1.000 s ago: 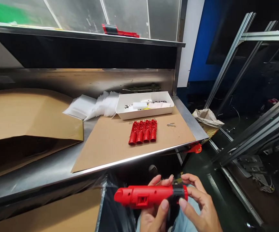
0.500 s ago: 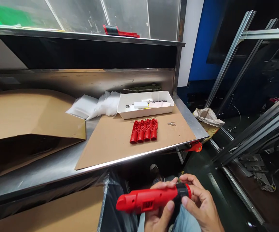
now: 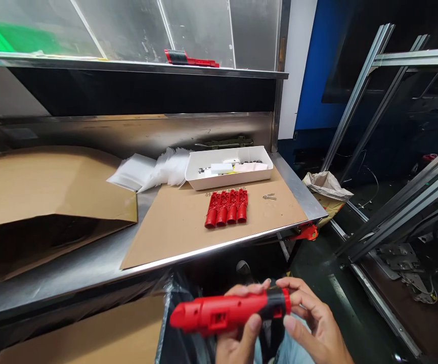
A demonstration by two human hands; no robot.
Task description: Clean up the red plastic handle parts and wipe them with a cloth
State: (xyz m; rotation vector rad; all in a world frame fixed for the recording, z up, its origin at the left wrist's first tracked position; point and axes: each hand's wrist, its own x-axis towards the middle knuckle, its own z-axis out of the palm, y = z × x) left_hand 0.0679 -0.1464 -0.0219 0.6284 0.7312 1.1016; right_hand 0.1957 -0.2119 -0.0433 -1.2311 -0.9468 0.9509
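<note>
Leftmost, a big sheet of brown cardboard (image 3: pixel 44 187) lies bent over the brushed steel workbench (image 3: pixel 90 268), matte against the shiny metal. Beside it sits a loose heap of clear, crinkled plastic bags (image 3: pixel 154 169), too many and too overlapped to count. A second, flat cardboard sheet (image 3: pixel 181 227) covers the bench's right part, and on it four red moulded plastic housings (image 3: pixel 226 208) lie side by side, touching, each ribbed at the far end and round at the near end. Behind them stands one white rectangular plastic tray (image 3: pixel 237 178) with small parts inside that I cannot make out. One tiny metal piece (image 3: pixel 269 196) lies on the cardboard to the right of the housings.

Up on the steel shelf (image 3: pixel 128 64) rests one more red-and-black tool body (image 3: pixel 190 59).

Below the bench edge, close to me, I hold a long red plastic tool body (image 3: pixel 219 312) level, its blunt tip pointing left, a black collar (image 3: pixel 277 303) at its right end. My left hand (image 3: pixel 237 338) grips it from underneath, fingers curled over the top and thumb pressed on the near side. My right hand (image 3: pixel 313 323) pinches the black collar, fingers closed narrowly around it.
</note>
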